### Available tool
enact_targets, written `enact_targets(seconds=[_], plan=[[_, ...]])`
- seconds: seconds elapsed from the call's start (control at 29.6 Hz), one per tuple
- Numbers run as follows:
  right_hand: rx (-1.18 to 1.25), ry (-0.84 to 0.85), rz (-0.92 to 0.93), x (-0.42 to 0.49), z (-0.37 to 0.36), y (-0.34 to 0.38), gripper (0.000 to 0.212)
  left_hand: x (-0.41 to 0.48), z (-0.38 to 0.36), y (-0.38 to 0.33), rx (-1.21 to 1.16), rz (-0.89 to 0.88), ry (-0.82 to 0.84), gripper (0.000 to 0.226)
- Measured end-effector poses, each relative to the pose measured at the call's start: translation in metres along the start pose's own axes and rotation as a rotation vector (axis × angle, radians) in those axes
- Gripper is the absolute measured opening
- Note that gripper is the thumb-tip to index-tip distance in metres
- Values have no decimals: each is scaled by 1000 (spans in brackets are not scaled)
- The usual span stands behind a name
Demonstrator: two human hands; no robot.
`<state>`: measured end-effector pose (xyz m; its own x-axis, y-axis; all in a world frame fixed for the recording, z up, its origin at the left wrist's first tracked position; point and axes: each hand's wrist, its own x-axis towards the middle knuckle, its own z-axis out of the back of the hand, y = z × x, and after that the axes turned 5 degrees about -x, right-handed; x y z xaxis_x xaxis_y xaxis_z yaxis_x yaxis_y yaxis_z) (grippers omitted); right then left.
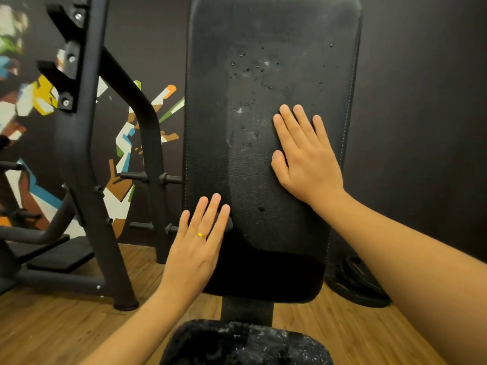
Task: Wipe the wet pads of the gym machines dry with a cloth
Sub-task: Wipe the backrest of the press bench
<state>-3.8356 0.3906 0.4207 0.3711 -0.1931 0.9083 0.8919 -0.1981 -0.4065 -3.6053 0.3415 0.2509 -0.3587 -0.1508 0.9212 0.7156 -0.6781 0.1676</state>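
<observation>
The left hand and right hand lie flat on the upright black back pad, each grip spread. Water drops sit above the right hand.

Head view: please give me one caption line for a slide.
Right hand flat on the wet back pad, left hand open at its left edge; droplets bead above them.

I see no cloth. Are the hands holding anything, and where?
Nothing held. Right hand flat on the black padded backrest; left hand open at its left edge.
</observation>
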Motion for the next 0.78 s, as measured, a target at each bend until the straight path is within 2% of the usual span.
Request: enact_targets(seconds=[0.2,0.47,0.64,0.78], plan=[[0,15,-10,-3,-1,5,62,61,6,0,-17,74,-62,57],[-12,66,3,1,2,1,63,171,40,27,-60,231,-171,60],[-22,76,0,2,1,-1,64,151,38,31,-101,105,-111,62],[-18,72,4,2,0,0,63,145,41,38,-101,29,-111,49]])
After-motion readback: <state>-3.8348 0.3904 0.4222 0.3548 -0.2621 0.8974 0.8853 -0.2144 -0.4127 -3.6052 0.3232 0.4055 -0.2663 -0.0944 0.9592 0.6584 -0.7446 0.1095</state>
